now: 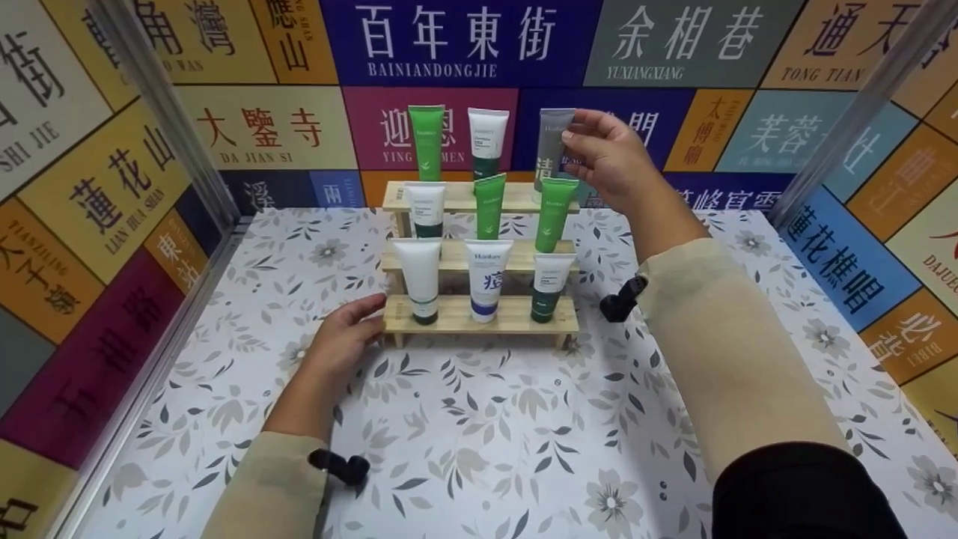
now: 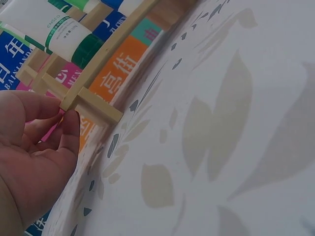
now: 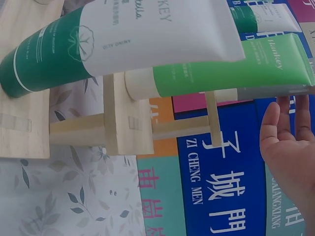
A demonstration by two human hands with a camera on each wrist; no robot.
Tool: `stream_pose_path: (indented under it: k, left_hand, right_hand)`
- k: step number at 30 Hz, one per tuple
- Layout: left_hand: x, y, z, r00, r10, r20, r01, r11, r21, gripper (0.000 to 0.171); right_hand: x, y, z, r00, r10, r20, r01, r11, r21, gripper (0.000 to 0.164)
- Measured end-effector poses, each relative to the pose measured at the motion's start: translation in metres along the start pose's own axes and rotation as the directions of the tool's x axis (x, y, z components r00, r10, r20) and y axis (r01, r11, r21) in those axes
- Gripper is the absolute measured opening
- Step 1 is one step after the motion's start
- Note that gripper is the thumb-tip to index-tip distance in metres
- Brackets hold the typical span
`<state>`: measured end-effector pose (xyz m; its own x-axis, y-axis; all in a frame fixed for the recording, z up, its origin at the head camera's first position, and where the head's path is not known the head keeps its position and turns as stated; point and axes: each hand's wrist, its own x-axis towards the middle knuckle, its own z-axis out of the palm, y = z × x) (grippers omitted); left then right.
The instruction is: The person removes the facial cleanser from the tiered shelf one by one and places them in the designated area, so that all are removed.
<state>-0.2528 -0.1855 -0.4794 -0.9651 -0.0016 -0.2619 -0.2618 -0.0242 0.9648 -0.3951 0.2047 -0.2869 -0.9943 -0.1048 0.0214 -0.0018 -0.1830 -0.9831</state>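
Observation:
A three-step wooden rack [image 1: 516, 308] holds several squeeze tubes standing on their caps. At its top right stands a grey tube [image 1: 555, 138], and my right hand [image 1: 614, 161] pinches its upper right edge. In the right wrist view a green tube [image 3: 221, 73] partly hides that grey tube. With thumb and fingers, my left hand [image 1: 340, 337] grips the left end of the lowest step; the left wrist view shows the fingertips at the rack's corner [image 2: 101, 104]. On that step are a white tube [image 1: 419, 269], a blue-capped tube [image 1: 485, 273] and a white-and-dark-green tube [image 1: 552, 284].
The middle step bears a white tube [image 1: 425, 206] and two green ones [image 1: 490, 206]. Up top, a green tube [image 1: 426, 142] and a white tube [image 1: 488, 131] stand left of the grey one. A leaf-patterned cloth [image 1: 479, 434] lies beneath; panels with lettering [image 1: 460, 37] surround it.

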Motion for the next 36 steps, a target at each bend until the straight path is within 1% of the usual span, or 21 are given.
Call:
stream_pose_path:
  k: [5, 10, 17, 25, 30, 36]
  left_hand:
    - [0.000, 0.001, 0.000, 1.000, -0.017, -0.011, 0.017, 1.000, 0.011, 0.048]
    - [0.001, 0.003, 0.000, 0.999, -0.039, -0.010, 0.039, 0.999, 0.014, 0.047]
    - [0.003, 0.003, 0.001, 1.000, -0.029, 0.000, 0.029, 0.999, 0.019, 0.047]
    - [0.003, 0.000, 0.000, 1.000, -0.009, -0.002, 0.009, 1.000, 0.004, 0.048]
    - [0.000, -0.002, 0.001, 1.000, -0.012, -0.006, 0.012, 1.000, -0.002, 0.048]
    - [-0.003, 0.000, 0.000, 1.000, -0.021, -0.007, 0.021, 1.000, 0.017, 0.047]
  right_hand:
    - [0.002, 0.002, 0.001, 1.000, 0.000, -0.017, 0.000, 1.000, -0.009, 0.036]
    - [0.003, 0.003, -0.003, 0.999, -0.024, -0.031, 0.025, 0.999, 0.047, 0.035]
    - [-0.004, 0.004, -0.020, 0.996, -0.073, -0.054, 0.078, 0.992, 0.104, 0.036]
    - [-0.010, 0.009, -0.043, 0.992, -0.095, -0.077, 0.108, 0.977, 0.182, 0.037]
    - [-0.012, 0.016, -0.060, 0.992, -0.073, -0.099, 0.091, 0.976, 0.199, 0.038]
    - [-0.013, 0.037, -0.077, 0.993, -0.019, -0.119, 0.042, 0.980, 0.195, 0.042]
